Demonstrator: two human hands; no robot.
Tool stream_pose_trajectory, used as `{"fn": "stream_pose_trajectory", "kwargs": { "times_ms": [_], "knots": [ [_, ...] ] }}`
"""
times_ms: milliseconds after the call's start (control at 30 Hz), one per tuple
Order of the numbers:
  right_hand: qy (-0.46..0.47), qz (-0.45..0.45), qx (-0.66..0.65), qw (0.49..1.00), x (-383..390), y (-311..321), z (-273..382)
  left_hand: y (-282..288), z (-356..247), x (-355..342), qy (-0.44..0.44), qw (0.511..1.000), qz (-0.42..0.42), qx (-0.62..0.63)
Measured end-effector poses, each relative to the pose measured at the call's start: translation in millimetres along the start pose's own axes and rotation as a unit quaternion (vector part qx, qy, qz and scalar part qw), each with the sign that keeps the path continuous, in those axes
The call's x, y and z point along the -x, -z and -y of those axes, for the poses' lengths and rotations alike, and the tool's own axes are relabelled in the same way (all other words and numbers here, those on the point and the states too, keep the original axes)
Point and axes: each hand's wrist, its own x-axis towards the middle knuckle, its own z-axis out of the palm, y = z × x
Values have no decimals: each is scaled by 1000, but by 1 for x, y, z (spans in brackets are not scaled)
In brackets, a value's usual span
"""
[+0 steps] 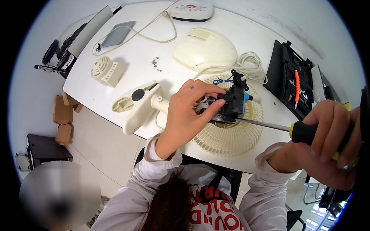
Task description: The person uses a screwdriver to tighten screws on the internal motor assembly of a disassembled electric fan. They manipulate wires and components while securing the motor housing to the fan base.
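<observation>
You are at a smooth white table point(142, 57) with a curved edge, beside a pale wall point(312, 27) and over a light tiled floor point(102, 150), where brown cardboard boxes point(63, 110) stand to the left. On the far side lie a flat grey rectangular panel point(118, 34), a looped beige cable point(174, 29) and a white rounded case point(191, 9). Small loose metal screws point(155, 61) lie between a vented cream plastic cover point(105, 72) and a domed cream plastic shell point(204, 48), with a coiled white cable point(254, 66) just beside the shell. A cream plastic stand point(135, 109) with a dark oval cap lies left of your left hand point(192, 104); at the right is an open black toolbox point(287, 65).

The black plastic motor assembly point(233, 103) with a blue part is over the round, ribbed cream fan grille point(231, 140), gripped between your left thumb and fingers. Its long axis runs away from you, leaning slightly right; the blue part faces right. Your right hand point(329, 144) is wrapped around the black-and-yellow handle of a long steel-shanked screwdriver point(300, 133). That tool lies mostly crosswise, handle right and nearer you, tip pointing left to the assembly's near edge; whether it sits in a screw cannot be told
</observation>
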Motion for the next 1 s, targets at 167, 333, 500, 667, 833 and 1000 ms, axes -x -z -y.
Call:
{"fn": "stream_pose_trajectory", "kwargs": {
  "times_ms": [167, 333, 500, 667, 833, 1000],
  "knots": [
    [9, 8, 48, 999, -5, -15, -1, 1, 4, 1, -17, 1000, -8, 9],
    [44, -57, 183, 980, 7, -39, 0, -3, 5, 4, -41, 998, -34, 11],
    [-15, 40, 297, 954, 9, -61, 6, -2, 7, 5, -69, 996, -49, -3],
    [48, -96, 320, 941, -11, -73, -32, -2, 12, 5, -83, 996, -45, -4],
    [-62, -20, 248, 967, -31, -76, -46, -3, 14, 11, -114, 991, -66, -32],
    [-91, -47, 240, 965, -34, -75, -49, -9, 8, 28, -125, 981, -114, -97]
  ]
}}
